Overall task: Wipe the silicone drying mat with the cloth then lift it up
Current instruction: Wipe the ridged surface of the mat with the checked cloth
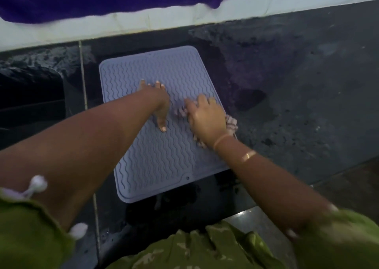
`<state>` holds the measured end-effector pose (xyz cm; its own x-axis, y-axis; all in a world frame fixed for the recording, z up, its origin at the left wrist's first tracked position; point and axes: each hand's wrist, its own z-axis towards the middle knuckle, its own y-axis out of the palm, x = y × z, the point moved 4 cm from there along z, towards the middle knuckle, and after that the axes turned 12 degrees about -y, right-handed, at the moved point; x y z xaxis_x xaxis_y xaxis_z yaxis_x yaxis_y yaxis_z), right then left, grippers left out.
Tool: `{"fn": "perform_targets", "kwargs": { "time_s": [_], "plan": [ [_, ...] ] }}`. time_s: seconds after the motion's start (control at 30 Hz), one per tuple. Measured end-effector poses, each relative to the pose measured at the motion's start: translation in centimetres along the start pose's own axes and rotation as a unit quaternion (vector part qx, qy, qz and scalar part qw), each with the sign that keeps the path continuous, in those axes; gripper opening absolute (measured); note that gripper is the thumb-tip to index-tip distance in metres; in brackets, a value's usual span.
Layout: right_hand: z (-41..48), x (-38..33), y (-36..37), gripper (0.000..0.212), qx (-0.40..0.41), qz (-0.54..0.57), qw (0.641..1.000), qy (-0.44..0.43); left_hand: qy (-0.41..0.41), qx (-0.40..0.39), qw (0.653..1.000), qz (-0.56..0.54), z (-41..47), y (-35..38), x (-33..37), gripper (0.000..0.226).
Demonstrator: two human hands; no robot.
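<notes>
The mat (162, 123) lies flat mid-bench (297, 96), left hand (158, 102) spread open pinning it, right hand (207, 119) pressing the bunched cloth (230, 124) at its 3 o'clock edge. I'd wipe along the ridges with firm pressure.

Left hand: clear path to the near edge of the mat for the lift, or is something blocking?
Probably yes. The left hand lies flat on the mat, holding nothing, and the near edge is bare. The right hand presses the cloth at the right edge, out of the way.
</notes>
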<state>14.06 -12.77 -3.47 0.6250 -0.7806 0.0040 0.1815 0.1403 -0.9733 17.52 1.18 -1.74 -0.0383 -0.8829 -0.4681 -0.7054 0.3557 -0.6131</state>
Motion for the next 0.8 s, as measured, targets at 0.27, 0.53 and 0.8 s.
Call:
{"fn": "perform_targets", "kwargs": {
  "time_s": [0.27, 0.53, 0.8],
  "plan": [
    [-0.4, 0.8, -0.2, 0.025, -0.049, 0.193, 0.979, -0.045, -0.003, -0.012, 1.000, -0.017, 0.3, 0.0, -0.1, 0.142],
    [-9.7, -1.2, -4.0, 0.019, -0.175, 0.310, 0.927, -0.116, 0.005, -0.015, 0.999, -0.050, 0.4, 0.3, -0.4, 0.141],
    [-7.7, 2.9, -5.0, 0.017, -0.244, 0.328, 0.912, -0.033, 0.012, 0.012, 0.998, -0.063, 0.2, 0.8, -0.6, 0.140]
  ]
}}
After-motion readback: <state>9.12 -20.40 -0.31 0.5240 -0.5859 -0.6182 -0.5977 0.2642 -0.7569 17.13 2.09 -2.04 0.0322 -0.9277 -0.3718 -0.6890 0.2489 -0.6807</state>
